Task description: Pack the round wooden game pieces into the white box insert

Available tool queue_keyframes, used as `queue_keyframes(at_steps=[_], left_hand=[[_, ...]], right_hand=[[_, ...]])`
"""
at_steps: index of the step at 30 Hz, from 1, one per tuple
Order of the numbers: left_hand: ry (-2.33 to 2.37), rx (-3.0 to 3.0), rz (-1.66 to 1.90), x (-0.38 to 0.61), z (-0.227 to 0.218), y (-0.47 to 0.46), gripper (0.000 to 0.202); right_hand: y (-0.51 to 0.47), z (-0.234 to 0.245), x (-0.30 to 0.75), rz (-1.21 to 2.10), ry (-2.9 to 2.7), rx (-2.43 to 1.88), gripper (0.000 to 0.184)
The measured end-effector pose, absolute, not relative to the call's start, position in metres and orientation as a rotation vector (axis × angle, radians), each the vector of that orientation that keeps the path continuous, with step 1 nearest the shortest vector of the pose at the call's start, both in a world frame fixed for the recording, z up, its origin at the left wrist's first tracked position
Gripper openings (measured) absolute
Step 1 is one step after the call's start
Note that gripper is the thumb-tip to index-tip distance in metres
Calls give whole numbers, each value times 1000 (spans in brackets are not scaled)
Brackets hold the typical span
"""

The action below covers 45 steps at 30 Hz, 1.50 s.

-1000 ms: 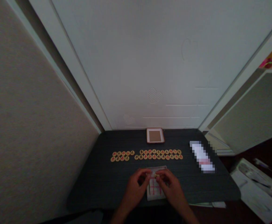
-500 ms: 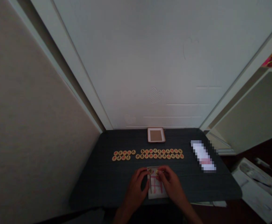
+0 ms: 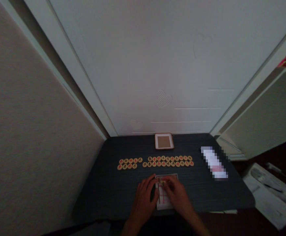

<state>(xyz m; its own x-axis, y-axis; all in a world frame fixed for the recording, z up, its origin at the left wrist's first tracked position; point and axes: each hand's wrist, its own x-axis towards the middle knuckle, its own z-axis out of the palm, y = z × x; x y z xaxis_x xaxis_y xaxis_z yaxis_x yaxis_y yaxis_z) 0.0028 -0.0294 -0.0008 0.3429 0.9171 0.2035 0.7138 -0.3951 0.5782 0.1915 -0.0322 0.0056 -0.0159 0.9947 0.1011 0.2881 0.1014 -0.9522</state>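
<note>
A small white box with red grid lines lies near the table's front edge. My left hand curves around its left side, index fingertip near the far left corner and thumb against the left edge. Over the far end of the box, my right hand is closed, its fingertips pinching a small round xiangqi piece. Those fingers partly cover the piece and the far part of the box. Beyond both hands, round wooden xiangqi pieces with red and dark characters lie flat in two rows.
A shorter double row of xiangqi pieces lies to the left, separated by a gap. Behind stands a shallow square tray by the white wall panel. A blurred-out flat item lies at the right. The dark table has a rounded front-right corner.
My right hand has shifted slightly left along the far end of the box, uncovering its far right corner. My left hand has barely moved. The rows of pieces look the same.
</note>
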Motion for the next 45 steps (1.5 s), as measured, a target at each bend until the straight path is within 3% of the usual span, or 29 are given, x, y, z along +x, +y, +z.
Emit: queue_keyframes(at_steps=[15, 45], left_hand=[[1435, 2258, 764, 3, -3, -28, 38], [1433, 2201, 772, 4, -4, -28, 36]], right_hand=[[-35, 0, 178, 1110, -1426, -1364, 17], [-37, 1, 173, 938, -1514, -1575, 7]])
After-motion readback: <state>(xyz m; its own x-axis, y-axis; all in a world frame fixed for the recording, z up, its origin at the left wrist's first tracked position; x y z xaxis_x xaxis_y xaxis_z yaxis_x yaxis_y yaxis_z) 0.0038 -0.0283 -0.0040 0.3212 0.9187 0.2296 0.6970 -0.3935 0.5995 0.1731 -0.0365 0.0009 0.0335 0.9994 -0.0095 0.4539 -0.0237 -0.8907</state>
